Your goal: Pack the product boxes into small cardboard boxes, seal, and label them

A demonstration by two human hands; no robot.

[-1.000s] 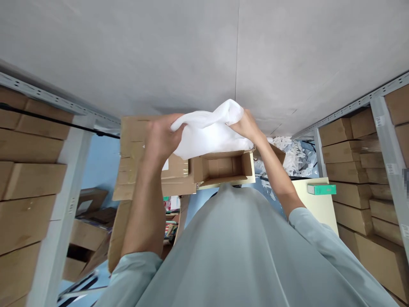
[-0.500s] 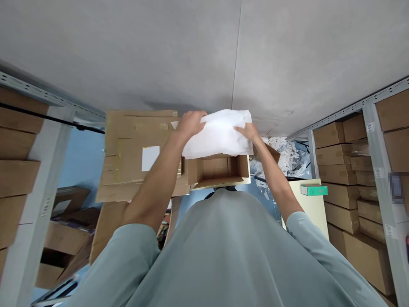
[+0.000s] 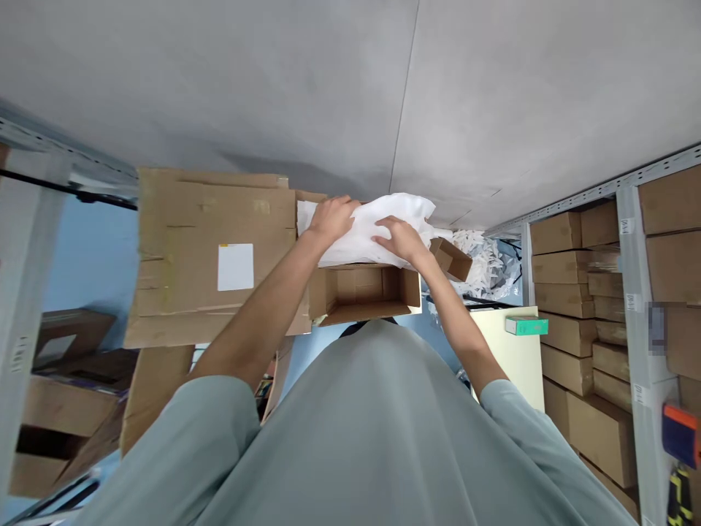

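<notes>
A crumpled white packing sheet (image 3: 364,234) lies bunched above and behind an open cardboard box (image 3: 358,303), whose hollow inside shows. My left hand (image 3: 331,219) is closed on the left part of the sheet, with its fingers bent over the upper edge. On the right part rests my right hand (image 3: 402,239), its thumb and fingers apart and touching the surface. Whether anything is wrapped inside the white material cannot be made out.
Left of the open box stands a large carton (image 3: 180,248) with a white label. To the right are a small open box (image 3: 452,257), a heap of white scraps (image 3: 482,256) and a green box (image 3: 526,325) on a pale surface. Shelves of cartons (image 3: 569,321) line the right side.
The white sheet has become more bunched and spreads further left. My right hand has moved left from the sheet's right side, and its fingers have loosened. The view has shifted slightly.
</notes>
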